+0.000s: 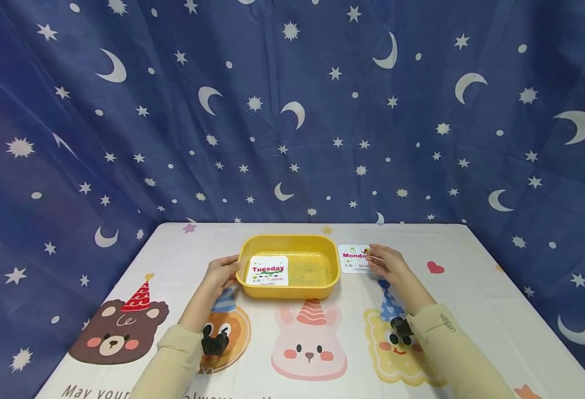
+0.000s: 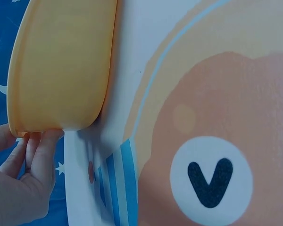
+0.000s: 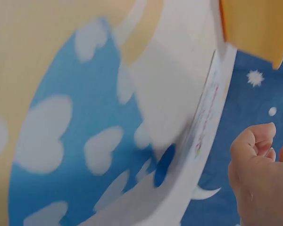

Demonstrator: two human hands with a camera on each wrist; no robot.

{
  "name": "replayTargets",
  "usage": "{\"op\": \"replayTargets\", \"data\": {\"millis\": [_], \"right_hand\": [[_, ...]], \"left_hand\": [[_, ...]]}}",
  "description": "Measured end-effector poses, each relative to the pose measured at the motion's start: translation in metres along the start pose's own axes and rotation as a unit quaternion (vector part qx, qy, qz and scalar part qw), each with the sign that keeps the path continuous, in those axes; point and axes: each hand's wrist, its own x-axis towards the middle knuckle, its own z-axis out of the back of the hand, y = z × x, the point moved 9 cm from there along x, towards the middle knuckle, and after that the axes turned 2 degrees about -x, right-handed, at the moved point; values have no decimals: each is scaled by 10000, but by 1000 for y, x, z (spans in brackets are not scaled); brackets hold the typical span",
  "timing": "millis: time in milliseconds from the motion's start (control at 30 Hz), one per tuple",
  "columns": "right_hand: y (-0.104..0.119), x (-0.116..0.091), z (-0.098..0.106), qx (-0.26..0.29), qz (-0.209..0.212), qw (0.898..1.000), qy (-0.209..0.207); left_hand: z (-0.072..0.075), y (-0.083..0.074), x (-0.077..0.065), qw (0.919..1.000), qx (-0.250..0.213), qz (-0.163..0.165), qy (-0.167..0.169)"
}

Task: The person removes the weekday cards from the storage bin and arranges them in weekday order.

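A yellow plastic tray (image 1: pixel 314 268) stands on the table, and inside it at the left lies a white card printed "Tuesday" (image 1: pixel 268 271). My left hand (image 1: pixel 220 275) grips the tray's left end, its thumb at the rim and the fingers against the end wall (image 2: pixel 61 75). Just right of the tray lies a second white card, printed "Monday" (image 1: pixel 354 266). Over that card's right end hovers my right hand (image 1: pixel 390 267), fingers loosely bent with nothing between them. Seen from the right wrist, a gap separates this hand (image 3: pixel 262 174) from the Monday card (image 3: pixel 205 110).
A white tablecloth (image 1: pixel 198 244) with printed cartoon animals, a heart and stars covers the table. Behind and at both sides hangs a dark blue curtain (image 1: pixel 252 138) with moons and stars. Black devices (image 1: pixel 215 344) sit at both wrists.
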Motion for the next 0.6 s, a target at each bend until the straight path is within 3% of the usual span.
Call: {"op": "replayTargets", "data": {"millis": [300, 600], "right_hand": [[7, -7, -26, 262, 145, 9988, 383], [14, -21, -59, -130, 412, 9943, 975]], "left_hand": [[0, 1, 0, 10000, 49, 22, 21], [-1, 1, 0, 10000, -6, 65, 60]]}}
